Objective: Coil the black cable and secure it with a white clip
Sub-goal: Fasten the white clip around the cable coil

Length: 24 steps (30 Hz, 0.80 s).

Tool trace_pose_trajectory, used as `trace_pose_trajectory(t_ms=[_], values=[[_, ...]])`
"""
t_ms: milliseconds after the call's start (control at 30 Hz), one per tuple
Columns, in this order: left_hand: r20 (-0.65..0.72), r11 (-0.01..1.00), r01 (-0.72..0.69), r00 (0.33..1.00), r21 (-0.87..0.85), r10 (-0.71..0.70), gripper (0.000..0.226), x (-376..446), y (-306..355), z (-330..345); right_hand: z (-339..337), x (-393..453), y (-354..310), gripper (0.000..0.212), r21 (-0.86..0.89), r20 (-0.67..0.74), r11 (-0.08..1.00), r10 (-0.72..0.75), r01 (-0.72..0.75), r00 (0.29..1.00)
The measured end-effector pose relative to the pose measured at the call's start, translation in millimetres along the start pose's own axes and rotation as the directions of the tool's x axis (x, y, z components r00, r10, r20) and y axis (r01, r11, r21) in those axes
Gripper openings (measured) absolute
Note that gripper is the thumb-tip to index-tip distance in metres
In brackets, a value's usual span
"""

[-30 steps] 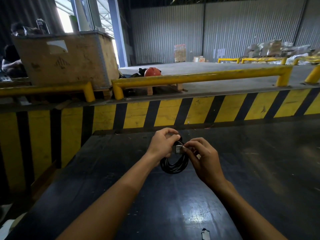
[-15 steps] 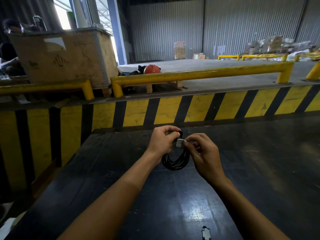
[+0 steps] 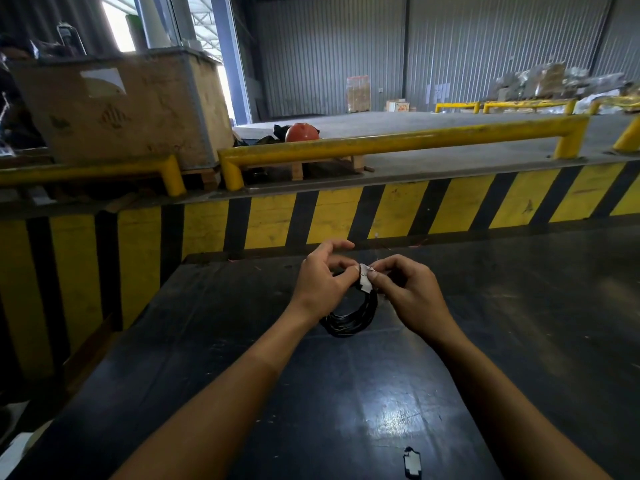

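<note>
The coiled black cable (image 3: 349,318) hangs between my hands above the dark table (image 3: 519,323), its white clip (image 3: 364,281) at the top. My left hand (image 3: 320,282) and right hand (image 3: 412,294) both pinch the clip.

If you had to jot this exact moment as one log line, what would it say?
step: clipping coil | left hand: holds black cable | right hand: pinches white clip onto coil top | clip closed: cannot tell

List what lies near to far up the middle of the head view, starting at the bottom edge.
White scrap on the black table → coiled black cable → white clip pinched by both hands → striped barrier → yellow rail → corrugated wall.
</note>
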<state>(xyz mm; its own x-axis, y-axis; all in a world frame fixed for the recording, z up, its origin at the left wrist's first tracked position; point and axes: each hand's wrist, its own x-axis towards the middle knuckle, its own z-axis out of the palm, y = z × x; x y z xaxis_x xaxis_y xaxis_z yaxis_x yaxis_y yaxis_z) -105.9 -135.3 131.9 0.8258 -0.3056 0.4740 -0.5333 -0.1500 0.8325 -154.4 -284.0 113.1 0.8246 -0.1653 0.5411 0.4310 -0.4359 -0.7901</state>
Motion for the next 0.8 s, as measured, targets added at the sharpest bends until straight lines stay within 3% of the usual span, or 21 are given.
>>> trace_pose_trajectory(t_ms=[167,300,567,700,800], values=[[0.030,1.000,-0.013,0.999,-0.011,0.013,0.032,1.1,-1.2,-1.1,-1.9,3.1,0.6,0.013,0.061,0.077,0.998,-0.004,-0.001,0.997],[0.057,1.000,0.003,0.998,-0.027,-0.001,0.034,2.0,-2.8,-1.8,-1.6,5.6,4.6,0.015,0.006,0.167,1.000,0.027,-0.028,0.986],[0.055,0.978,0.196,0.980,-0.068,-0.192,0.039,4.7,-13.8,-2.3,9.1,5.9,3.1,0.004,-0.182,0.147,0.983,-0.001,0.028,0.989],[0.147,0.977,0.209,0.966,0.036,-0.212,0.049,6.2,-22.0,-1.2,11.6,6.7,2.5,0.008,-0.112,0.204,0.993,0.047,-0.024,0.978],[0.187,0.965,0.260,0.948,0.011,-0.258,0.050,6.1,-25.1,1.6,15.2,6.3,6.2,0.007,-0.110,0.184,0.993,0.058,-0.038,0.981]])
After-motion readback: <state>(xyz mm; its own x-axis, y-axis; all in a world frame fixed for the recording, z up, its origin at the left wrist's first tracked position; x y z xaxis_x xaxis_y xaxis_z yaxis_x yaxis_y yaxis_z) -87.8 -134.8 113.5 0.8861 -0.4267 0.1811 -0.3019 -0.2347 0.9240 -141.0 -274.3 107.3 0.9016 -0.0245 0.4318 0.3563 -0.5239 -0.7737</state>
